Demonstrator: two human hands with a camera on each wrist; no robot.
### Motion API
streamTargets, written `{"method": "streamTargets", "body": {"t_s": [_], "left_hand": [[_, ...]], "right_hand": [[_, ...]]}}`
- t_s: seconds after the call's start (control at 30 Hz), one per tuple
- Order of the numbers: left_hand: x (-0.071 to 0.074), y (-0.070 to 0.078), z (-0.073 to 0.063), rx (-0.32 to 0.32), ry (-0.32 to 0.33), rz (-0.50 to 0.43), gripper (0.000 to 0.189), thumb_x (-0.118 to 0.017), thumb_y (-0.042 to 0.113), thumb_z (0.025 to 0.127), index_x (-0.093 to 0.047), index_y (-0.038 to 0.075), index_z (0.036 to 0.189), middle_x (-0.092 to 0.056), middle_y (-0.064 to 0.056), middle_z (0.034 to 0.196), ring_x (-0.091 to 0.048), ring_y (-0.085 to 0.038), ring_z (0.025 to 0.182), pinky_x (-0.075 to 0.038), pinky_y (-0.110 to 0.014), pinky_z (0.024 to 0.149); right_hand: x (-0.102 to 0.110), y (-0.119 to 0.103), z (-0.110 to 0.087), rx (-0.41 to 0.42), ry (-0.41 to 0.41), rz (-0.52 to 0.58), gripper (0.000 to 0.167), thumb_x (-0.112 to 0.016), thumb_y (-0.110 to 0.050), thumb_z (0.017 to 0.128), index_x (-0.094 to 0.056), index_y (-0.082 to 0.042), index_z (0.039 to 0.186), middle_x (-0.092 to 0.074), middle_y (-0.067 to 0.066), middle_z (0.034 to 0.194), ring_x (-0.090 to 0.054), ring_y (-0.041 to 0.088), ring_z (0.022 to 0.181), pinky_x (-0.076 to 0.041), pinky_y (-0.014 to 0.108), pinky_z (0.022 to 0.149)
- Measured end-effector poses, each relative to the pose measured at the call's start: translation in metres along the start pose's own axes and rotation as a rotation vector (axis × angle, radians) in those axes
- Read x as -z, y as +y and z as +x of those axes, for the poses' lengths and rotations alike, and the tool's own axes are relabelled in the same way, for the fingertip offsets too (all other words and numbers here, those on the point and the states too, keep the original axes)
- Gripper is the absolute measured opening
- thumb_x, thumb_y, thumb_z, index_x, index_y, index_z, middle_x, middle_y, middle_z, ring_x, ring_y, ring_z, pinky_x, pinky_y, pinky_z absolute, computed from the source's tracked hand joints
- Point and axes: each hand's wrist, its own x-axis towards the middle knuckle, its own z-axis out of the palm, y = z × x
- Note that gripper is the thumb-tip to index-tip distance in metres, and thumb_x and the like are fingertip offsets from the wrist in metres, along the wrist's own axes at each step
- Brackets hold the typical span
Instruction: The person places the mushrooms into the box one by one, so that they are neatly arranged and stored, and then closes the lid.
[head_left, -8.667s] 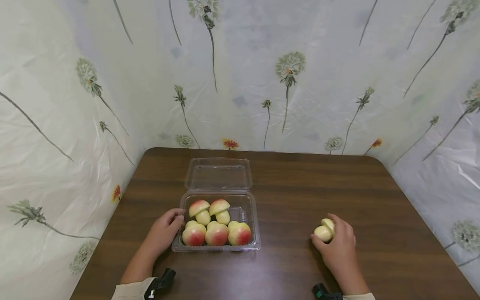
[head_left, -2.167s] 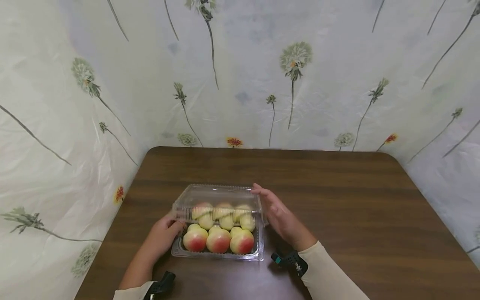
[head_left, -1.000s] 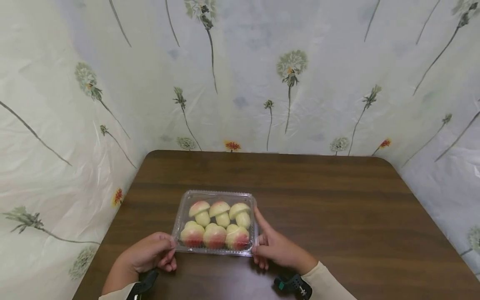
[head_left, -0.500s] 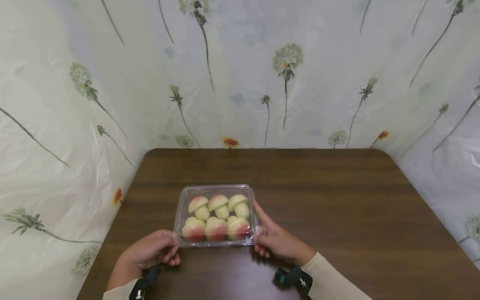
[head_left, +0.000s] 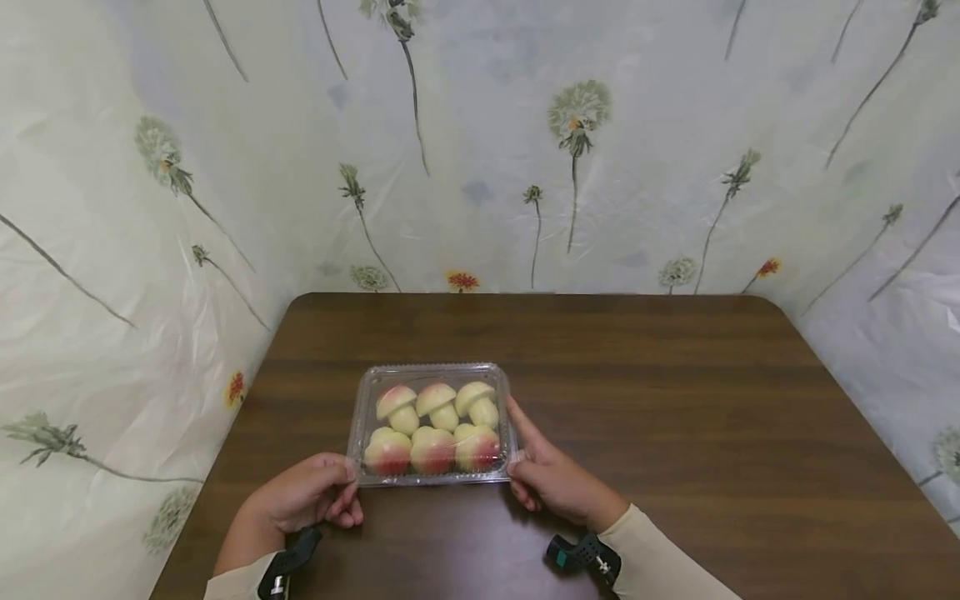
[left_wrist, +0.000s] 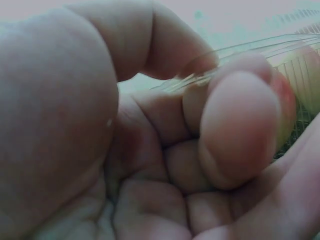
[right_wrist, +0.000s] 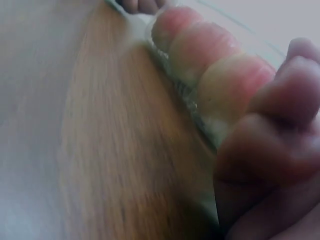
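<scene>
A clear plastic clamshell box point(head_left: 429, 372) with its lid down lies in front of me, left of the middle. Inside sit several mushroom-shaped pieces point(head_left: 437, 406), pale yellow with red blushes, in two rows. My left hand point(head_left: 303, 496) pinches the box's near left corner; the left wrist view shows thumb and fingers on its thin rim point(left_wrist: 245, 46). My right hand point(head_left: 562, 483) grips the near right corner, its index finger stretched along the right side. Red-topped rounded pieces point(right_wrist: 204, 46) show through the wall in the right wrist view. Whether the box touches the table I cannot tell.
The dark wooden table point(head_left: 660, 392) stretches away to the right and behind the box. A pale sheet printed with dandelions point(head_left: 480, 150) hangs along its back and sides. Black wrist straps point(head_left: 585, 557) sit at both cuffs.
Earlier, the right hand held one mushroom-shaped piece at the right while the lid stood open. That piece joined the back row, the lid came down, and both hands took the near corners.
</scene>
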Motion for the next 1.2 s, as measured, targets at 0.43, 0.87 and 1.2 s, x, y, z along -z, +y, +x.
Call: {"method": "streamTargets", "body": {"t_s": [0.43,0.87,1.2], "left_hand": [[0.007,-0.003,-0.007,0.012,0.035,-0.061,0.037,-0.034,0.008,0.106,-0.063,0.012,0.083,-0.065,0.002,0.072,-0.075,-0.014,0.081,-0.061,-0.027,0.074],[0.003,-0.006,-0.005,-0.032,0.213,0.057,0.035,-0.036,0.001,0.101,-0.059,0.014,0.077,-0.058,0.006,0.063,-0.071,-0.009,0.073,-0.059,-0.025,0.07],[-0.002,-0.01,-0.005,0.024,0.331,0.09,0.032,-0.041,0.014,0.106,-0.063,0.011,0.083,-0.054,0.005,0.063,-0.066,-0.011,0.066,-0.056,-0.026,0.063]], "right_hand": [[-0.03,-0.001,0.008,0.0,0.191,0.176,0.1,-0.046,0.008,0.095,0.004,-0.039,0.168,-0.046,-0.001,0.062,-0.043,0.011,0.051,-0.039,0.023,0.048],[-0.031,0.004,0.005,-0.022,0.181,0.169,0.097,-0.049,0.006,0.094,-0.001,-0.037,0.168,-0.053,0.002,0.06,-0.046,0.012,0.046,-0.039,0.024,0.043],[-0.029,0.009,0.006,-0.041,0.179,0.162,0.088,-0.048,0.002,0.097,-0.005,-0.024,0.169,-0.063,0.005,0.069,-0.054,0.013,0.053,-0.046,0.024,0.048]]}}
